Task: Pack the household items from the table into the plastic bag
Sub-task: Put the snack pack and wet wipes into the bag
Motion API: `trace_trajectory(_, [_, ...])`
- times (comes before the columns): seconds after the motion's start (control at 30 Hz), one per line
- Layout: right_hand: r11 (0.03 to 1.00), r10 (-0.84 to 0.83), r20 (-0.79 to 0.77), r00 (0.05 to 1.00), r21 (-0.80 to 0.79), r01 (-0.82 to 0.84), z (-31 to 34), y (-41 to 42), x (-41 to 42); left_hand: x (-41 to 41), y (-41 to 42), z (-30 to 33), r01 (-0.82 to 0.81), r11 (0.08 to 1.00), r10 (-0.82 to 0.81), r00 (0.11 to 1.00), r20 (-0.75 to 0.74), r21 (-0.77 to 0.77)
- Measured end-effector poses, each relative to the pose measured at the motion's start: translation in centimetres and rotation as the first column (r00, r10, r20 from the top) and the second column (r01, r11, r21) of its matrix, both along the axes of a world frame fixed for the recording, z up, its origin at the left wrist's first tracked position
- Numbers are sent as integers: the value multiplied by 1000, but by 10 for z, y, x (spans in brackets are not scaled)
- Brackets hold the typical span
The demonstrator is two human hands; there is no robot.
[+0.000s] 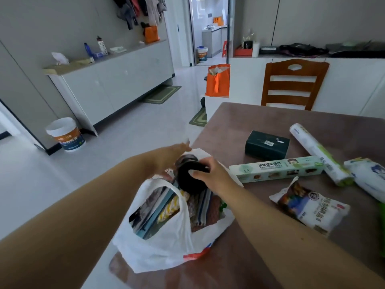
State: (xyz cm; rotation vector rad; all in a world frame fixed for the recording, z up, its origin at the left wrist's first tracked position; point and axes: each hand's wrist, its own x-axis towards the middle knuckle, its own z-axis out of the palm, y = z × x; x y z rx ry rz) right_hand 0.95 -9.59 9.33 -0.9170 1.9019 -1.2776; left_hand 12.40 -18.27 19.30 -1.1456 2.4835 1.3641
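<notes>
Pushing black roll (190, 178) into plastic bag (166, 243) at lower centre, my right hand (210, 176) gripping its end; left hand (177, 152) fingers spread, holding far rim open. Boxes, packets wait right.

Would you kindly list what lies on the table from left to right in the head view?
White plastic bag → black roll held by the right hand → dark green box → long foil box → printed pouch → white wipes pack.
</notes>
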Motion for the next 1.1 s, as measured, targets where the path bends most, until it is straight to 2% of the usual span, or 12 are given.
trace_trajectory(0.07, [1000,-5,77,997,-14,6,-6,2,-3,-1,5,-10,-45,988,41,999,30,149])
trace_trajectory(0.13, [998,-58,139,989,7,57,-5,2,-12,-4,5,-20,-56,984,44,996,72,171])
trace_trajectory(0.27, [968,-21,6,1000,251,19,2,0,-31,-9,-1,-32,60,997,-68,973,222,46])
trace_trajectory(0.37, [937,28,29,999,348,-37,0,-2,-43,-13,-7,-42,146,987,-125,959,254,-63])
trace_trajectory(0.47, [938,56,146,988,332,-102,-7,-1,-54,-26,-6,-47,154,981,-141,984,113,-120])
trace_trajectory(0.53, [943,105,173,979,297,-153,-11,-1,-55,-35,0,-50,68,997,-68,998,1,23])
trace_trajectory(0.6, [920,142,114,983,353,-173,-17,-2,-54,-43,1,-63,-70,990,69,997,17,122])
trace_trajectory(0.7, [836,163,-1,987,531,-137,-19,-2,-54,-48,2,-78,-103,985,84,987,135,138])
trace_trajectory(0.87, [705,159,50,986,693,-149,-26,11,-63,-45,-10,-72,-157,985,158,987,-18,73])
trace_trajectory(0.97, [890,54,58,997,451,-75,-23,10,-76,-42,-18,-71,-143,989,140,988,66,31])
trace_trajectory(1.03, [981,-148,312,939,167,99,-9,11,-91,-40,-18,-71,-177,983,170,977,125,45])
trace_trajectory(1.1, [964,-155,628,763,-74,256,5,19,-107,-40,-18,-71,-155,985,142,977,159,75])
